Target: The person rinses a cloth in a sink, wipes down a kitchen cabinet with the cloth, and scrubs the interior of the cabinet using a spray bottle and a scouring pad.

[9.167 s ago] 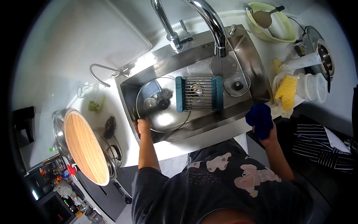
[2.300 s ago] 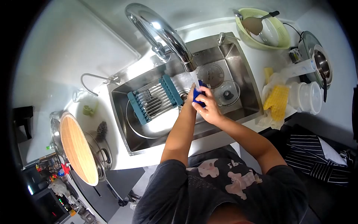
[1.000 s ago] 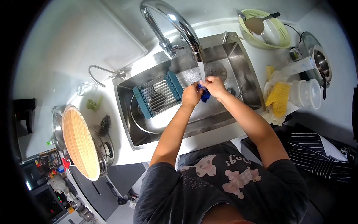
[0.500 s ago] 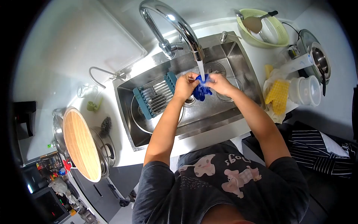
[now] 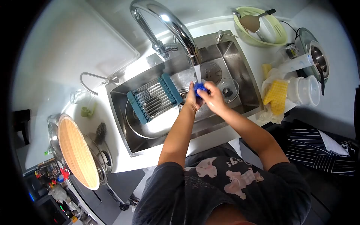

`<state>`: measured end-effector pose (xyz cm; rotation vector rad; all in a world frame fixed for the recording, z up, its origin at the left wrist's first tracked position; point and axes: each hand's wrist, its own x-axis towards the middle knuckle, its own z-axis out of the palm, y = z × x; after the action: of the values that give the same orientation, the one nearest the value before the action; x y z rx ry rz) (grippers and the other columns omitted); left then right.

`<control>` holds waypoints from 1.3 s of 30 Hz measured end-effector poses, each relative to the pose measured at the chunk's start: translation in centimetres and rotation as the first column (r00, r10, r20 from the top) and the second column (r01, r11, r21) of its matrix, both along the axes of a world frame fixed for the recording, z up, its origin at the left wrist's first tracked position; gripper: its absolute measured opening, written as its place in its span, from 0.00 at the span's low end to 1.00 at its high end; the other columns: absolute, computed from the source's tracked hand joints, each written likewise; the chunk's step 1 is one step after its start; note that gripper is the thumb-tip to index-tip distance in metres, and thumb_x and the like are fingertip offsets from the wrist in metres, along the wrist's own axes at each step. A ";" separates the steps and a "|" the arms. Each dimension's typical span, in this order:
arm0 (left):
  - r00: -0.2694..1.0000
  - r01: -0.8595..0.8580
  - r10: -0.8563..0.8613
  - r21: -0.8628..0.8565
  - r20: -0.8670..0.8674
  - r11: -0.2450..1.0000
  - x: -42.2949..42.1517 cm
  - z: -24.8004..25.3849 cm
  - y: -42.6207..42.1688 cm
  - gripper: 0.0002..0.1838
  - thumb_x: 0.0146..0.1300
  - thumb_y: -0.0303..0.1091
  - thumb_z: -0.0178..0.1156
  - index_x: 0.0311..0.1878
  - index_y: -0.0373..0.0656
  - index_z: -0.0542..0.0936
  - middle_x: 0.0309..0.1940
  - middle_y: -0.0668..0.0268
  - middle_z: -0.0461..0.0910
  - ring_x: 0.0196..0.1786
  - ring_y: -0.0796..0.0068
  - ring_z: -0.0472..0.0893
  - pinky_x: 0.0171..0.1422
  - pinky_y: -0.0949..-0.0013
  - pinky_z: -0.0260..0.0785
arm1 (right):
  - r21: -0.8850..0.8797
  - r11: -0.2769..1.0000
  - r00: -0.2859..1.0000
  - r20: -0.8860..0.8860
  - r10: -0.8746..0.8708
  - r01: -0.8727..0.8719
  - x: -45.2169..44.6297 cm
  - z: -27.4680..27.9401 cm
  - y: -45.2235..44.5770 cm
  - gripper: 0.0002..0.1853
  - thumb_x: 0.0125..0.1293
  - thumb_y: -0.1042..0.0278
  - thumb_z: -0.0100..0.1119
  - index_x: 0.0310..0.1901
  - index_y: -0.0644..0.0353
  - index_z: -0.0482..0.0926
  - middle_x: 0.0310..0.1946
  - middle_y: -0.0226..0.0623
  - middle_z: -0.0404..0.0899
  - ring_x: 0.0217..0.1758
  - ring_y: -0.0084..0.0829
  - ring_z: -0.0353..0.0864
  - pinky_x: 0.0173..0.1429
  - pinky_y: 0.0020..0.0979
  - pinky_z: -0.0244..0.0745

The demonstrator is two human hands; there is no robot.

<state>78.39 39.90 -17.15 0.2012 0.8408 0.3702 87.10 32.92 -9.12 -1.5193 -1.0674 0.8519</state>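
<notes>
A bunched blue cloth is squeezed between both hands under the stream from the chrome faucet. My left hand is closed along its left side. From the right, my right hand has its fingers wrapped over the cloth. Much of the cloth is hidden by the fingers. Below the hands lies the steel sink, with a teal-ended drying rack across its left part. Right of the hands, a clear round lid rests in the basin.
Left on the counter are a round wooden board and a dark scrubber. To the right stand a green basin with a spatula, a yellow cloth and white tubs. A soap dispenser rises behind the sink.
The blue cloth hung spread out between my hands and is now gathered into a small bunch. My hands have come together around it. The view has shifted slightly.
</notes>
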 end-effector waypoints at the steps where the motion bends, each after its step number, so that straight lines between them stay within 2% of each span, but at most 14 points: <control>1: 0.999 -0.008 0.009 -0.035 0.039 0.999 0.0 -0.6 0.5 0.34 0.63 0.65 0.35 0.53 0.43 0.70 0.45 0.57 0.76 0.46 0.60 0.77 0.55 0.57 0.69 | 0.075 0.997 0.996 0.081 0.021 -0.027 -0.5 0.1 -0.5 0.08 0.53 0.70 0.61 0.29 0.62 0.72 0.37 0.37 0.71 0.42 0.30 0.70 0.47 0.30 0.65; 4: 0.978 0.001 -0.050 0.238 0.202 0.971 0.2 0.7 1.5 0.29 0.65 0.61 0.38 0.46 0.43 0.72 0.38 0.58 0.76 0.42 0.61 0.76 0.49 0.60 0.71 | 0.188 0.975 0.949 0.312 0.051 -0.115 -1.9 0.3 -0.9 0.12 0.50 0.66 0.64 0.32 0.62 0.74 0.48 0.42 0.66 0.52 0.46 0.65 0.56 0.38 0.60; 8: 0.869 -0.156 0.204 -0.142 0.451 0.977 1.2 -3.6 0.4 0.19 0.65 0.53 0.43 0.38 0.48 0.73 0.30 0.62 0.76 0.30 0.67 0.76 0.35 0.65 0.72 | 0.147 0.973 0.974 0.116 -0.195 0.177 -2.9 -3.5 2.5 0.19 0.52 0.52 0.61 0.37 0.59 0.78 0.44 0.46 0.73 0.49 0.43 0.71 0.54 0.39 0.64; 9: 0.975 -0.116 0.117 -0.018 0.188 0.993 0.6 -2.2 -0.4 0.16 0.65 0.50 0.45 0.41 0.48 0.73 0.34 0.62 0.76 0.33 0.69 0.77 0.36 0.68 0.71 | 0.020 0.939 0.939 -0.019 -0.342 0.343 -2.7 -4.6 3.6 0.26 0.53 0.40 0.58 0.41 0.55 0.81 0.42 0.47 0.78 0.47 0.39 0.75 0.53 0.41 0.66; 10: 0.979 -0.206 0.204 0.120 0.027 0.971 1.6 -0.4 -0.8 0.15 0.66 0.47 0.44 0.44 0.48 0.72 0.37 0.63 0.76 0.36 0.70 0.77 0.39 0.68 0.71 | 0.089 0.951 0.924 0.226 -0.309 0.296 -1.5 -7.7 4.8 0.14 0.54 0.61 0.60 0.37 0.64 0.76 0.43 0.49 0.73 0.47 0.48 0.71 0.53 0.38 0.64; 12: 0.930 -0.132 0.233 0.335 -0.283 0.933 1.8 1.1 -1.8 0.18 0.66 0.49 0.43 0.49 0.46 0.71 0.39 0.64 0.76 0.39 0.69 0.77 0.42 0.62 0.71 | -0.200 0.962 0.982 0.002 -0.190 0.186 0.3 -7.6 5.2 0.17 0.57 0.58 0.57 0.40 0.64 0.76 0.41 0.55 0.75 0.46 0.49 0.74 0.50 0.38 0.67; 18: 0.989 -0.098 0.110 0.110 -0.104 0.989 -1.3 -10.4 0.8 0.14 0.67 0.43 0.41 0.43 0.45 0.72 0.33 0.60 0.75 0.37 0.64 0.76 0.39 0.59 0.72 | -0.249 0.964 0.994 0.087 -0.070 0.090 -3.8 -5.9 0.9 0.25 0.60 0.54 0.51 0.51 0.68 0.67 0.49 0.56 0.69 0.53 0.52 0.69 0.56 0.40 0.64; 19: 0.993 -0.058 0.088 0.342 -0.072 0.938 -1.0 -10.3 1.2 0.15 0.67 0.43 0.41 0.43 0.45 0.72 0.32 0.60 0.74 0.37 0.65 0.76 0.38 0.59 0.72 | -0.168 0.981 0.991 0.107 -0.085 0.102 -4.6 -5.0 0.3 0.25 0.61 0.55 0.50 0.51 0.69 0.67 0.51 0.56 0.67 0.55 0.52 0.67 0.57 0.40 0.63; 22: 0.995 -0.096 0.101 0.154 -0.025 0.983 -1.1 -7.7 1.0 0.18 0.68 0.43 0.39 0.47 0.39 0.70 0.39 0.58 0.75 0.43 0.64 0.74 0.49 0.66 0.68 | -0.072 0.992 0.988 0.129 -0.089 0.099 -4.1 -6.4 1.1 0.24 0.62 0.57 0.49 0.52 0.69 0.66 0.51 0.57 0.67 0.55 0.53 0.67 0.57 0.40 0.63; 24: 0.908 0.092 0.043 0.298 -0.416 0.950 0.1 -0.6 -1.1 0.19 0.68 0.42 0.38 0.54 0.41 0.66 0.45 0.57 0.74 0.45 0.66 0.73 0.49 0.65 0.67 | -0.249 0.935 0.965 0.121 -0.231 0.254 -2.0 -10.3 3.2 0.23 0.64 0.56 0.47 0.51 0.69 0.69 0.50 0.57 0.70 0.53 0.52 0.70 0.56 0.40 0.65; 27: 0.901 0.280 -0.134 0.319 -0.412 0.905 -0.9 2.1 -1.7 0.26 0.64 0.36 0.45 0.65 0.41 0.57 0.56 0.56 0.67 0.53 0.63 0.72 0.55 0.65 0.66 | -0.426 0.898 0.991 -0.015 -0.131 0.112 1.1 -8.3 3.4 0.24 0.65 0.50 0.45 0.45 0.66 0.76 0.44 0.54 0.76 0.49 0.48 0.75 0.51 0.38 0.68; 32: 0.625 0.723 -0.089 0.532 -0.776 0.440 -4.0 0.5 0.4 0.30 0.54 0.26 0.58 0.62 0.43 0.63 0.61 0.52 0.64 0.58 0.58 0.69 0.59 0.66 0.63 | -0.445 0.887 0.990 -0.121 0.075 -0.121 2.5 -2.6 2.2 0.23 0.63 0.49 0.50 0.38 0.67 0.77 0.29 0.40 0.79 0.32 0.26 0.75 0.39 0.30 0.68; 34: 0.678 0.730 0.186 0.682 -0.711 -0.049 -4.2 1.6 1.4 0.24 0.55 0.28 0.59 0.57 0.41 0.69 0.55 0.51 0.70 0.53 0.59 0.74 0.55 0.68 0.66 | -0.381 0.888 0.967 -0.100 0.236 -0.256 2.6 -2.3 2.4 0.22 0.63 0.50 0.52 0.33 0.68 0.76 0.25 0.36 0.77 0.28 0.25 0.70 0.35 0.31 0.67; 39: 0.622 0.771 0.045 0.622 -0.782 0.135 -4.2 6.2 2.7 0.11 0.54 0.33 0.62 0.41 0.42 0.78 0.34 0.56 0.81 0.41 0.59 0.80 0.47 0.63 0.69 | -0.372 0.893 0.940 0.124 0.317 -0.252 4.0 -1.8 3.1 0.17 0.59 0.56 0.57 0.28 0.64 0.75 0.21 0.42 0.75 0.25 0.26 0.71 0.33 0.32 0.67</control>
<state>74.16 42.60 -10.90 1.9017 1.0938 0.2195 91.12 36.04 -10.91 -1.7896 -1.3509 1.1761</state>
